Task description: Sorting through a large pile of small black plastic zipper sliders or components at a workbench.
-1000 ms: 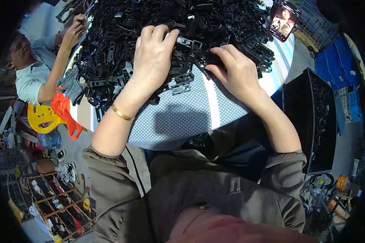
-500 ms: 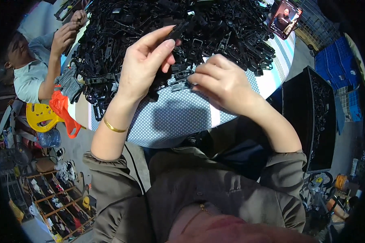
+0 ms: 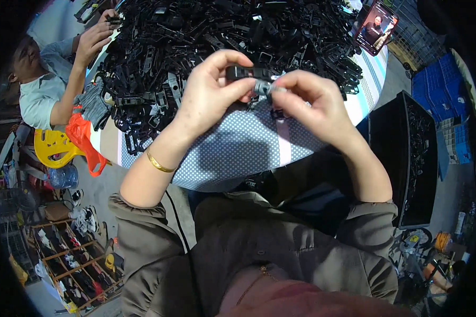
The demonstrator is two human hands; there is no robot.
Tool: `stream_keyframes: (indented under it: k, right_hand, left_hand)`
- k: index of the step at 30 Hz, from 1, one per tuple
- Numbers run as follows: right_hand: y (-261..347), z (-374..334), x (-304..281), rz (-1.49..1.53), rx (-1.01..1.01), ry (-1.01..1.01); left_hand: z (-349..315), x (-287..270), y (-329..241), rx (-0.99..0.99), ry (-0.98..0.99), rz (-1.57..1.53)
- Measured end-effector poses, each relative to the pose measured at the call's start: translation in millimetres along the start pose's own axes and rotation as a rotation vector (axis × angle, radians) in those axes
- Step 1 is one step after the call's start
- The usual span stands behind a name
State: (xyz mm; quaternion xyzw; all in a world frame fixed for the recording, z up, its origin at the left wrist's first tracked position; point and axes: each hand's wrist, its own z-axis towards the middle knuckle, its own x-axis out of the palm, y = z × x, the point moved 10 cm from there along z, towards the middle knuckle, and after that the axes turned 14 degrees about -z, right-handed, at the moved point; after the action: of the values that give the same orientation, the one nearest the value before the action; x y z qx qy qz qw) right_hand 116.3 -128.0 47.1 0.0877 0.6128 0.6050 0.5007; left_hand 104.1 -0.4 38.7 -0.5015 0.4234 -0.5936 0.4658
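My left hand pinches a short black plastic part between thumb and fingers, lifted above the table. My right hand meets it from the right and holds a small grey piece against the end of the black part. Both hands hover over the near edge of a large heap of black plastic parts on a round table with a dotted cloth. A gold bracelet sits on my left wrist.
Another person sits at the far left with a hand on the heap. A phone with a lit screen stands at the table's far right. A black crate stands right, blue crates beyond, a shoe rack lower left.
Both hands were flat on the heap a second ago. They have since lifted off it, taken up a black part and a grey piece, and come together above the table.
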Motion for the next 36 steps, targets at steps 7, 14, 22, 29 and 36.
stream_keyframes:
  k: [7,14,22,29,36]
  right_hand:
    - [-27,1,-8,0.127,0.224,0.007]
    - [-26,-1,-7,0.074,0.255,-0.075]
    - [-19,2,-11,-0.095,0.078,-0.154]
    - [11,-1,-29,-0.681,0.015,-0.256]
    - [-23,11,-54,-0.411,0.009,-0.246]
  left_hand:
    - [-8,15,14,-0.018,-0.008,0.072]
    - [-9,17,16,-0.047,0.015,0.261]
    - [-11,25,23,-0.121,0.070,-0.096]
    - [-11,29,19,-0.141,0.151,-0.142]
    - [-3,-6,5,-0.013,-0.109,-0.290]
